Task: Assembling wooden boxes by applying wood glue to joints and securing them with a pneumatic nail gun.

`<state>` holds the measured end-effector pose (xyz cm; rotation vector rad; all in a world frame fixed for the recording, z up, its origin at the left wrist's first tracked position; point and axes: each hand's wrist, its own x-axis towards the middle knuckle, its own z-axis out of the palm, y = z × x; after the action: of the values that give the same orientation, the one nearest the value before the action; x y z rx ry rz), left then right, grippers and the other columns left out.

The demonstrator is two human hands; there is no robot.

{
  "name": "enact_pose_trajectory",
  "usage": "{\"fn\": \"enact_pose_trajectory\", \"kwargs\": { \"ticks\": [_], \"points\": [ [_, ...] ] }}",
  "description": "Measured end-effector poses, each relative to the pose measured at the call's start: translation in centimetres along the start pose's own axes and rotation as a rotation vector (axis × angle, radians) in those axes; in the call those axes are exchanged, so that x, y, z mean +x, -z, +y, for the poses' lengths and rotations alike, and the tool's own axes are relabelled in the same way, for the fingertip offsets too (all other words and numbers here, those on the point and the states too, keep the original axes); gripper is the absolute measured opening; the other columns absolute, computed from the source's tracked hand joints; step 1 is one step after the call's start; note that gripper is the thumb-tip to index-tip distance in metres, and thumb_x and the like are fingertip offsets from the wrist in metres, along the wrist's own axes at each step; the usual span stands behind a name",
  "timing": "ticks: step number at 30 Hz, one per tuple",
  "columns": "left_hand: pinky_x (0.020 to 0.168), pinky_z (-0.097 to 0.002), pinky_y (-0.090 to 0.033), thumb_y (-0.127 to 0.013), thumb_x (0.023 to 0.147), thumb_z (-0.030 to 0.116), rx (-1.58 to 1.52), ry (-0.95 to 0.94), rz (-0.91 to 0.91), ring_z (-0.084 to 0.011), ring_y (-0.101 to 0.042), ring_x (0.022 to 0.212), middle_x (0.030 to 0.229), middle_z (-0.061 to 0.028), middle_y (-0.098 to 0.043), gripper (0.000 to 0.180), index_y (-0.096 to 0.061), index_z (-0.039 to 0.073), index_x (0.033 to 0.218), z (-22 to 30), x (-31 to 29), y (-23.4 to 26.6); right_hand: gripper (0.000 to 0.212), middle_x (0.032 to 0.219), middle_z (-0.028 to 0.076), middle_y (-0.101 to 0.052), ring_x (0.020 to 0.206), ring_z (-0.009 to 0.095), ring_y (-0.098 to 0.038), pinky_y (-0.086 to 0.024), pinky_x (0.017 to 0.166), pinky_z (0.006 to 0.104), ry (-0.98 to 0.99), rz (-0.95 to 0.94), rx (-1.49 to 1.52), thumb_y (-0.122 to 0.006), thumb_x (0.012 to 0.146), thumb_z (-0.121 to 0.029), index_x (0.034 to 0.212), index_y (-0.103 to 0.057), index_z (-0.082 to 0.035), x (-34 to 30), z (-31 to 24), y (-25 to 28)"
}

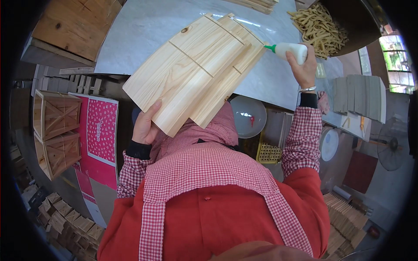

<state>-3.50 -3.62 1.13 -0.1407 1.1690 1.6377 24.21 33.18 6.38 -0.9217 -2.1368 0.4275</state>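
Observation:
My left hand [147, 125] grips the near edge of several overlapping pale wooden boards [174, 78], thumb on top. The boards are tilted, spanning from my lap to the table, with narrow grooves cut across them. In my right hand [305, 69] is a white squeeze bottle [291, 51] with a green nozzle, held on its side. The nozzle tip is at the far right edge of the boards, beside a groove end. Whether anything flows from it is too small to tell.
The boards lie over a pale grey table [130, 39]. A container of wooden strips [320, 30] stands at the far right, with stacked grey panels [359, 98] below it. Wooden crates [58, 130] stand at left. A white basin [248, 115] sits under the table edge.

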Motion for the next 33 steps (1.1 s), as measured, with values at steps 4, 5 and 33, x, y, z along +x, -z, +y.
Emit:
{"fn": "enact_pose_trajectory", "kwargs": {
  "ticks": [4,5,33],
  "points": [
    [0.097,-0.0347,-0.047,-0.067,0.087,0.012,0.013,-0.02,-0.003,-0.0233,-0.055,0.116,0.129,-0.0143,-0.053,0.056,-0.041,-0.003,0.134,0.0,0.4,0.8,0.047,0.086,0.012,-0.063,0.075,0.023,-0.065,-0.052,0.067,0.033,-0.306,0.036,0.417,-0.079,0.074,-0.027,0.107,-0.054,-0.003,-0.2,-2.7,-3.0],
    [0.096,-0.0345,-0.047,-0.068,0.087,0.012,0.003,-0.015,-0.03,-0.0231,-0.055,0.115,0.129,-0.0141,-0.054,0.056,-0.042,-0.003,0.134,-0.1,0.6,0.9,0.048,0.086,0.012,-0.064,0.075,0.022,-0.065,-0.053,0.067,0.0331,-0.238,0.058,0.398,-0.079,0.074,-0.027,0.107,-0.054,-0.003,0.1,-3.4,-4.8],
    [0.094,-0.0345,-0.049,-0.07,0.084,0.009,-0.059,-0.056,0.01,-0.0229,-0.058,0.11,0.124,-0.0137,-0.056,0.053,-0.045,-0.004,0.13,-0.6,0.8,1.2,0.046,0.082,0.014,-0.064,0.067,0.025,-0.065,-0.053,0.062,0.0357,0.084,0.021,0.028,-0.078,0.074,-0.023,0.106,-0.053,-0.002,-1.5,-8.7,-2.8]
  ]
}}
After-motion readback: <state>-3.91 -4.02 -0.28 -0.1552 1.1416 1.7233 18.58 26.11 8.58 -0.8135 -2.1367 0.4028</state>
